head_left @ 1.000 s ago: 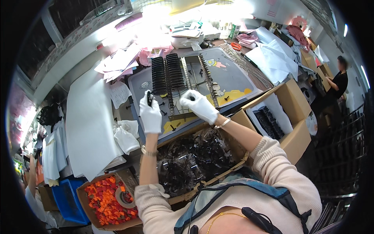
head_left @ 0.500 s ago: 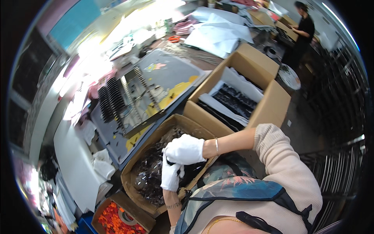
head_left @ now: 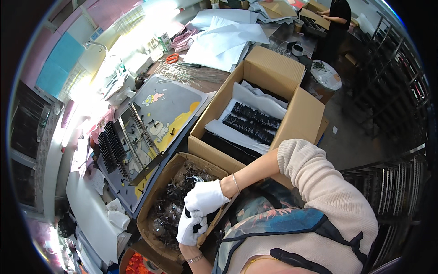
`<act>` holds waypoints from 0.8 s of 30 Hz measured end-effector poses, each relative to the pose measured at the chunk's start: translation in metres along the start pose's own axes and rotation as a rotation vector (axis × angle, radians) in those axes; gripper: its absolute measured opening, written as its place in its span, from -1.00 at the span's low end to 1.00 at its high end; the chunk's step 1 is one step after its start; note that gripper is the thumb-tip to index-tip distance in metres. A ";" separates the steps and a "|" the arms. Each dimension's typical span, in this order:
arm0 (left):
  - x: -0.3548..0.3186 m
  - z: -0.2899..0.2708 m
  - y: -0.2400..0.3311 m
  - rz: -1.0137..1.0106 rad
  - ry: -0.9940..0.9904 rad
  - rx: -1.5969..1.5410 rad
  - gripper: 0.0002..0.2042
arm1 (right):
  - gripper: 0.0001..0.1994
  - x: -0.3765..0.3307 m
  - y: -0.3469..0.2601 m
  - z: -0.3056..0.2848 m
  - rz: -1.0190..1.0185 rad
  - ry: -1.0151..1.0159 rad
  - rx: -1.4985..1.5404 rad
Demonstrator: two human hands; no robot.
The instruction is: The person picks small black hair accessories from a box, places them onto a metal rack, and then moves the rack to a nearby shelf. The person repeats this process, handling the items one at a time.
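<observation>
Both hands wear white gloves and are close together over an open cardboard box [head_left: 145, 218] of dark, shiny, partly clear plastic pieces [head_left: 165, 211]. My right hand [head_left: 206, 197] is above, its fingers closed and meeting the left hand's fingertips. Below it, my left hand [head_left: 190, 229] has its fingers curled in a pinch. Something small and black shows between the two hands, too hidden to name. On a grey and yellow mat [head_left: 175, 98] left of the box lies a metal frame [head_left: 148, 170] with toothed bars, rows of black pieces [head_left: 111, 145] and loose small black bits.
A larger open carton [head_left: 214, 145] holds black pieces between white sheets [head_left: 237, 93]. Orange-handled scissors [head_left: 172, 58], thin rods [head_left: 175, 73] and paper sheets [head_left: 223, 41] lie farther back. A bin of orange pieces [head_left: 137, 265] stands low left. Dark racks line the right; another person [head_left: 336, 20] works far right.
My view has shifted, so the bench and cartons sit differently in the picture. My gloved hands stay together over the box, with the left hand's fingers curled differently.
</observation>
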State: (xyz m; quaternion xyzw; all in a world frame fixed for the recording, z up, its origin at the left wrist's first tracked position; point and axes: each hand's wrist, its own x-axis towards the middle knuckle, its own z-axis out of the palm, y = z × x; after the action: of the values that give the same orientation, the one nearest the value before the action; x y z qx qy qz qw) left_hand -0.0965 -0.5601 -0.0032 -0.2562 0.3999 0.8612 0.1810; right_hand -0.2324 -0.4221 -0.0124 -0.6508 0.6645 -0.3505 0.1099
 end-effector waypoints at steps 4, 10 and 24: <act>0.003 -0.001 -0.005 0.102 0.156 0.084 -0.68 | -0.76 0.008 -0.006 -0.003 0.129 -0.123 0.058; 0.036 -0.006 -0.035 0.979 1.094 1.401 -0.59 | -0.72 0.030 0.010 0.026 0.473 -0.114 0.335; 0.134 0.132 0.045 0.371 0.478 1.029 -0.56 | -0.51 -0.066 0.137 -0.136 0.717 -0.060 0.249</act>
State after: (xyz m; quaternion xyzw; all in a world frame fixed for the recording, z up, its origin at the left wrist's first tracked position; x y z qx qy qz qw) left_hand -0.2666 -0.4705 0.0173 -0.2480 0.8335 0.4925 0.0336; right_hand -0.4139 -0.3290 -0.0163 -0.3686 0.7989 -0.3485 0.3231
